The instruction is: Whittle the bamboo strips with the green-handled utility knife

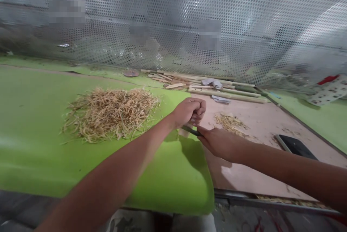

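Above the right edge of the green mat [173, 174], my left hand [190, 112] is closed, its fingers curled in; what it holds, if anything, is hidden. My right hand [217, 140] is closed around one end of a dark, narrow tool [191, 130], just below and right of my left hand. The tool's other end points left beneath my left wrist. A pale flat piece [184, 133] shows beside the tool. To the left lies a heap of thin, straw-coloured strands [114, 112] on the mat.
Wooden sticks and strips [227, 91] lie along the back, with crumpled grey pieces [213, 83] on them. Small scraps [230, 121] and a phone [295, 146] are on the pinkish board [260, 174] at right. A perforated metal screen [168, 11] stands behind; a spotted item [329, 89] is far right.
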`<state>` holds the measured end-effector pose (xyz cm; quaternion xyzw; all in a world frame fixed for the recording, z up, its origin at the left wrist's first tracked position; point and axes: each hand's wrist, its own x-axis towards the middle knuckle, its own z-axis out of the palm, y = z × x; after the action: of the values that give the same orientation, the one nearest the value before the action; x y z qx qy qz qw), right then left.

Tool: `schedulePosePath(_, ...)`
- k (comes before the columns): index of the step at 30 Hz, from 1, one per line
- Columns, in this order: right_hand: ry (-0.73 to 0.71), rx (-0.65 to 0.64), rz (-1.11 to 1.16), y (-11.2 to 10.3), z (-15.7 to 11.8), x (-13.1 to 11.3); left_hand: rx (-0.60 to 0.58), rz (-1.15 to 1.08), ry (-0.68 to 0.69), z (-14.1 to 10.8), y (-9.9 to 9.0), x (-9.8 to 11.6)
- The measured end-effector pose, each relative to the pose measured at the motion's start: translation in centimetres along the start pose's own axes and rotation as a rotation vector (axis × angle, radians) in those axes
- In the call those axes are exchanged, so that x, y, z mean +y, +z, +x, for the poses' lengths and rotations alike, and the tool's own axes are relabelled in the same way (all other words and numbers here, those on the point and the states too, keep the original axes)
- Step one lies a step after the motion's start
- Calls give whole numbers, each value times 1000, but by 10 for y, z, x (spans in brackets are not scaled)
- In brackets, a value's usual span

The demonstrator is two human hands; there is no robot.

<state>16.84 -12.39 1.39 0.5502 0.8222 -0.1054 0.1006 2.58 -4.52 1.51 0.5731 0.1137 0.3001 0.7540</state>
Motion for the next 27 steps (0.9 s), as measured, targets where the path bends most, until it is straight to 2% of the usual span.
schedulePosePath(6, -25, 23, -55, 3, -1, 2, 11, 8, -1, -1, 1, 1)
schedulePosePath(12, -95, -21, -379, -4, -14, 0, 40, 54, -16, -6, 5, 7)
schedulePosePath(16, -41, -32, -240, -8, -16, -1, 25, 58, -11, -7, 5, 7)
schedulePosePath(21, -19, -84, 33, 2, -6, -2, -36, 27, 10, -5, 3, 2)
schedulePosePath(24, 1, -135, 41, 9, -3, -2, -58, 15, 16, -3, 1, 0)
schedulePosePath(27, 2, -113, -42, 9, -7, 0, -46, 21, -2, -3, 1, -1)
